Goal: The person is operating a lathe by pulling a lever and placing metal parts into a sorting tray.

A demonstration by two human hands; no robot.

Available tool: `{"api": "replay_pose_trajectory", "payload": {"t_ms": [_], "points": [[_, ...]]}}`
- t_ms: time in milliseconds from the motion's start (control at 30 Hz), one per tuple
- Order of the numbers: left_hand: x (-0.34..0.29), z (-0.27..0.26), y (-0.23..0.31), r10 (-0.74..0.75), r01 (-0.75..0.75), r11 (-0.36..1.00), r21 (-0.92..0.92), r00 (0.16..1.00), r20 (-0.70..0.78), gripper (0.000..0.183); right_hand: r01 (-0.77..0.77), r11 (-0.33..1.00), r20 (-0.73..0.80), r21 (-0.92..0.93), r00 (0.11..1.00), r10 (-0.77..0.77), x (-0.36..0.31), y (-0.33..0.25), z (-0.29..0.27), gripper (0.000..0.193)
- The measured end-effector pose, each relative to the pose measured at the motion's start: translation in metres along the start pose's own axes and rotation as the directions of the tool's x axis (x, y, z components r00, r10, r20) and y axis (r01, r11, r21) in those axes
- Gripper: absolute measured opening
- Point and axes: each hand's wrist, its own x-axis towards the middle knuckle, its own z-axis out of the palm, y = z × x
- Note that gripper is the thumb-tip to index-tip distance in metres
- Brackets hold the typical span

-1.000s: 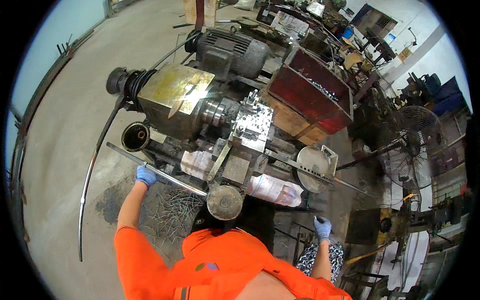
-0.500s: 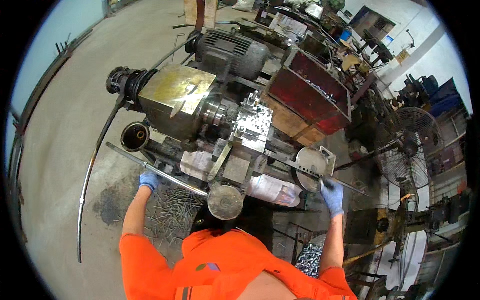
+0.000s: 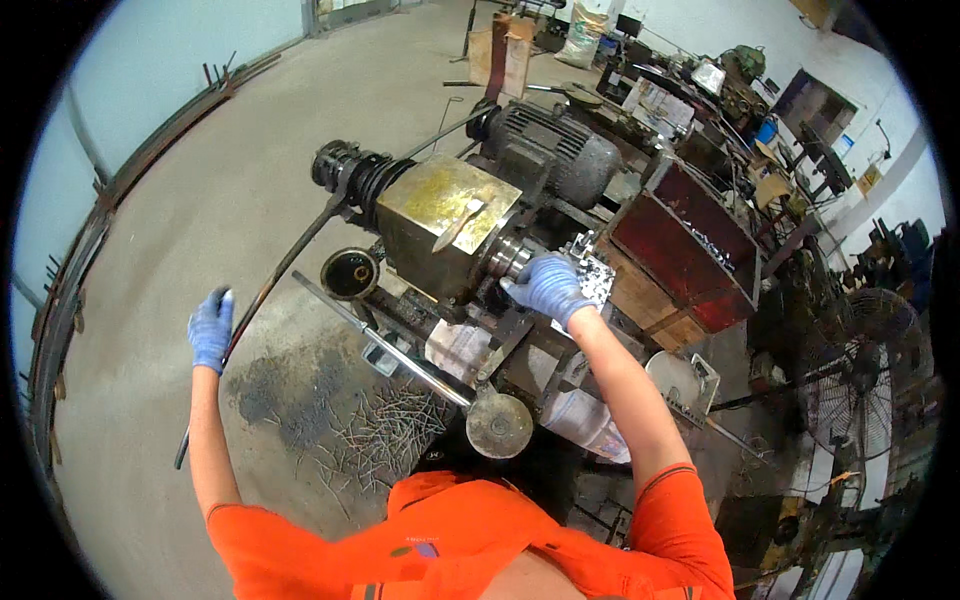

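My right hand (image 3: 550, 287), in a blue-striped work glove, reaches over the machine between the round metal chuck (image 3: 507, 258) and the chip-covered metal slide (image 3: 597, 280). Its fingers are bent together beside the chuck; what they hold, if anything, is hidden. My left hand (image 3: 211, 328), gloved alike, is raised at the left with its fingers stretched upward, beside a long thin rod (image 3: 262, 300) that slants down from the machine's rear end. A yellowish metal headstock (image 3: 425, 240) sits behind the chuck. A silvery lever bar (image 3: 400, 355) runs to a round metal disc (image 3: 499, 426).
A motor (image 3: 560, 150) stands behind the headstock. A red metal bin (image 3: 685, 245) with small parts is on the right, near a large fan (image 3: 860, 390). Loose thin metal pieces (image 3: 385, 435) litter the floor. Long bars (image 3: 90, 250) line the left wall.
My right hand has left the flat bar at the right and come to the chuck. My left hand has moved outward from below the lever bar to beside the long rod. The view has shifted.
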Motion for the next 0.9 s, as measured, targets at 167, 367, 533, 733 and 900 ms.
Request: {"api": "replay_pose_trajectory", "payload": {"t_ms": [167,367,533,733,900], "points": [[-0.072,0.037,0.038,-0.193,0.175,0.947,0.268,0.98,0.043,0.052,0.073,0.997,-0.083,-0.003,0.994,-0.073,0.0,-0.005,0.002,0.054],[-0.097,0.036,0.086,-0.244,0.219,0.948,0.232,0.966,0.088,0.048,0.067,0.994,-0.07,0.083,0.996,-0.061,0.006,0.009,0.014,0.046],[-0.078,0.045,0.061,-0.05,0.005,0.975,0.22,0.979,0.198,0.039,0.068,0.997,-0.167,0.041,0.984,-0.061,0.007,0.011,0.02,0.046],[-0.017,0.085,0.03,0.076,0.158,0.881,-0.446,0.883,0.463,0.027,0.025,0.999,-0.12,0.047,0.993,-0.019,-0.004,0.005,0.004,0.046],[-0.02,0.077,0.035,0.133,0.153,0.823,-0.547,0.884,0.447,0.023,-0.061,0.998,-0.101,0.035,0.993,0.064,-0.037,0.021,-0.043,0.06]]}}
